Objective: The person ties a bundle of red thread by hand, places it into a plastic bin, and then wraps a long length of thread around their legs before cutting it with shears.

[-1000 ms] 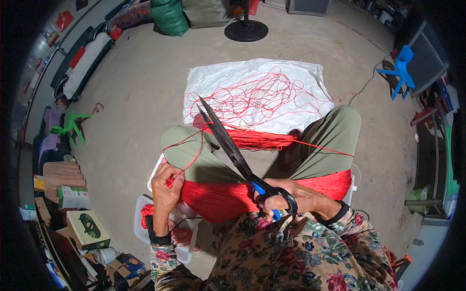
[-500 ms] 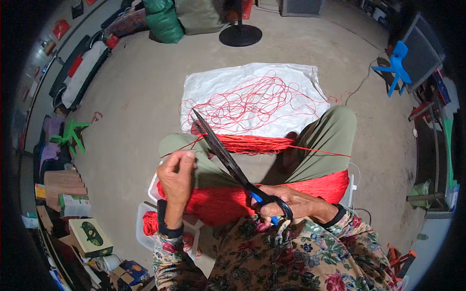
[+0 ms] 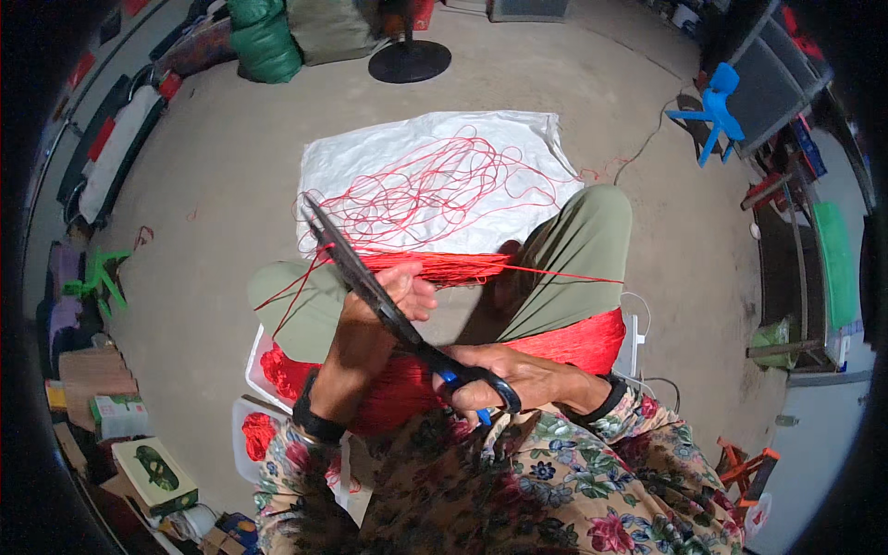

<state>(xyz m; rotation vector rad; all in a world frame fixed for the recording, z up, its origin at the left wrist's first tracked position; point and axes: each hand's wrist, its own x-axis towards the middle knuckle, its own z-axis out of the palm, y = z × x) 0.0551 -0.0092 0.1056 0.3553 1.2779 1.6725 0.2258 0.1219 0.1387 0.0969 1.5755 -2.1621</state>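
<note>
My right hand (image 3: 504,377) is wrapped round the dark handles of a large pair of scissors (image 3: 370,294), blue-lined at the grip. Their long blades lie nearly together and point up and left. Under the blades, my left hand (image 3: 398,294) reaches with its fingers stretched out beside a bundle of red cord (image 3: 453,267). The blades hide part of that hand, and I see nothing held in it. Single strands run from the bundle over both knees. A thick mass of red cord (image 3: 578,340) lies across my lap.
Beyond my knees, loose red cord (image 3: 435,190) lies tangled on a white sheet (image 3: 532,129). White tubs (image 3: 248,444) with red cord stand at my left. Farther off are a round black stand base (image 3: 410,61), a blue chair (image 3: 717,111) and a green stool (image 3: 97,277).
My left hand has swung right, under the scissors, and its fingers have spread out. The scissors stay in my right hand. The whole view has shifted, so the surroundings sit farther left.
</note>
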